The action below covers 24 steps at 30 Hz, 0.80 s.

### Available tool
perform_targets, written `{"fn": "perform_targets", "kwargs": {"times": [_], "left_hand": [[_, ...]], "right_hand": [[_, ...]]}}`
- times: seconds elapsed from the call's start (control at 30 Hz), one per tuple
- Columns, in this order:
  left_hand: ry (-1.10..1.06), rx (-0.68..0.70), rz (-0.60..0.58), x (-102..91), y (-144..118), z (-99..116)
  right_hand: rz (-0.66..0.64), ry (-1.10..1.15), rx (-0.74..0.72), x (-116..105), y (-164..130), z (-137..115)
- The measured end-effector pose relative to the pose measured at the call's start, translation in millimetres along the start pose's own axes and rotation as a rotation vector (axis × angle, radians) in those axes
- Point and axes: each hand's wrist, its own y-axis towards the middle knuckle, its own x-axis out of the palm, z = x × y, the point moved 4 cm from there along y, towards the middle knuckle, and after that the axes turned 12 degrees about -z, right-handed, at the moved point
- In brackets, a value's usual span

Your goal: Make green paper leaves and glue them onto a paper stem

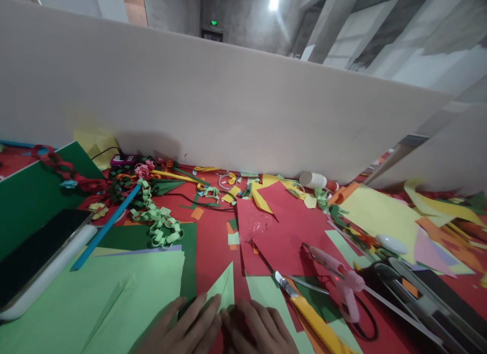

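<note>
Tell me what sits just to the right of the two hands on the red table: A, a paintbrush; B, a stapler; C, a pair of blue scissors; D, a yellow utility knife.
D: a yellow utility knife with its blade out lies on the table just right of the right hand, while both hands, the left hand included, press on a folded light green paper.

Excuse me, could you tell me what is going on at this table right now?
A person is pressing both hands on a small folded piece of light green paper at the near edge of a red table. The left hand and right hand lie flat, fingertips meeting at the fold. Around them lie coloured paper sheets, a green paper chain, a yellow cutter and a pink glue gun. A phone rests at the left.
</note>
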Motion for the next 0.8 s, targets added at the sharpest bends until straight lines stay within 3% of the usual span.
{"fn": "perform_targets", "kwargs": {"times": [0.13,0.23,0.53,0.67,0.73,0.8], "left_hand": [[-0.041,-0.002,0.039,-2.5,-1,-2],[-0.05,0.01,0.038,-2.8,-2,-4],[-0.192,0.053,-0.081,2.8,-2,-7],[-0.328,0.107,-0.108,-11.1,2,-26],[-0.266,0.18,-0.128,-16.8,9,-31],[-0.178,0.262,-0.074,-21.5,16,-32]], "right_hand": [[-0.142,-0.203,-0.051,-1,-13,12],[-0.155,-0.266,-0.052,-9,-15,20],[0.01,0.046,0.001,-12,14,0],[-0.1,0.06,-0.065,-16,12,9],[-0.127,0.065,-0.079,-19,10,13],[-0.133,0.079,-0.082,-20,8,15]]}}
